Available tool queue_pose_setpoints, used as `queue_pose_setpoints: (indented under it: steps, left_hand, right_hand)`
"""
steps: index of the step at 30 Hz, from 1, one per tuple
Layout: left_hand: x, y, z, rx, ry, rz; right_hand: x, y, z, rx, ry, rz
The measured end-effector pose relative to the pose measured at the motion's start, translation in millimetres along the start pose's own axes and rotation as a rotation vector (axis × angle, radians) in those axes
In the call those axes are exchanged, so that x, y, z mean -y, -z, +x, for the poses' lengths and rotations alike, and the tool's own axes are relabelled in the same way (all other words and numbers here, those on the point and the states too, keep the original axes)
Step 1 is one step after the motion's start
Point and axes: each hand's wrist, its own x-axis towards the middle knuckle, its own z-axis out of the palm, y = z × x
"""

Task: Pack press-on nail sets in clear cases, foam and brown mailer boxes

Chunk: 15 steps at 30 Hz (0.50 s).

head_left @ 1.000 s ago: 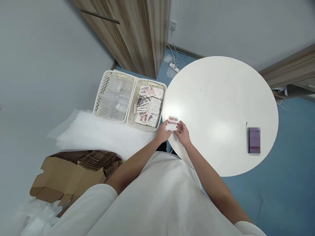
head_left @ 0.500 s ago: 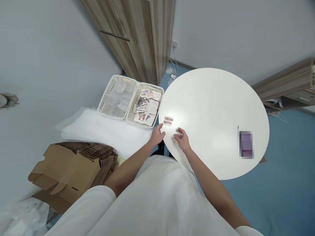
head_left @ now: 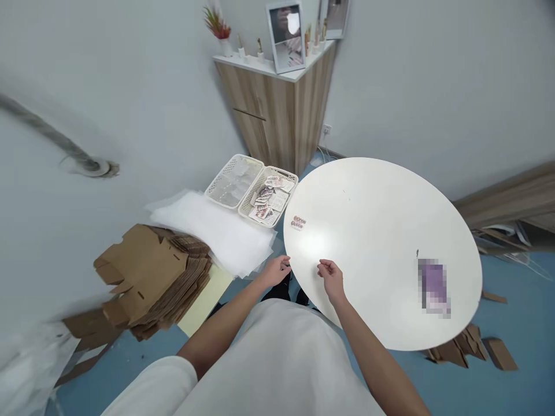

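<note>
A small card with two rows of pinkish, nail-shaped pieces (head_left: 298, 223) lies flat near the left edge of the round white table (head_left: 381, 231). My left hand (head_left: 276, 271) hovers by the table's left rim, below the card and apart from it, fingers loosely bent with nothing in them. To its right, my right hand (head_left: 332, 278) is over the table's near side, its fingers slightly curled and apart, holding nothing. Beyond the left rim, a white basket (head_left: 247, 215) contains many similar printed cards.
Clear plastic packets fill a second basket (head_left: 213, 195). White foam sheets (head_left: 234, 240) and flattened brown cartons (head_left: 151, 263) are stacked at left. On the table's right is a blurred purple object (head_left: 433, 284). A wooden cabinet (head_left: 277, 115) stands behind; cardboard pieces (head_left: 500, 353) lie on the floor.
My view has tilted up, bringing the cabinet top into sight. Both hands have drawn back from the card toward my body; the card stays on the table.
</note>
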Motion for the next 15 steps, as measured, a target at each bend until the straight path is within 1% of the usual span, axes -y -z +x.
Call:
queue_pose_setpoints:
  steps: [3,6,8,11,15]
  left_hand:
    - [0,0.8,-20,-0.029,0.023,-0.021]
    - [4,7.0,-34,-0.108,0.034,-0.068]
    - [9,16.2,-38,-0.182,0.032,-0.085]
    - [14,40.3,-39,-0.297,0.033,-0.105]
    - [19,89.4,-36,-0.439,0.054,-0.083]
  right_hand:
    - [-4,-8,-1,0.078,-0.008,-0.010]
    - [-2,-23,3,0.164,0.003,-0.029]
    - [3,-37,8,0.224,0.012,-0.049]
    - [18,-62,20,0.329,0.026,-0.103]
    - [41,-104,42,0.493,0.055,-0.198]
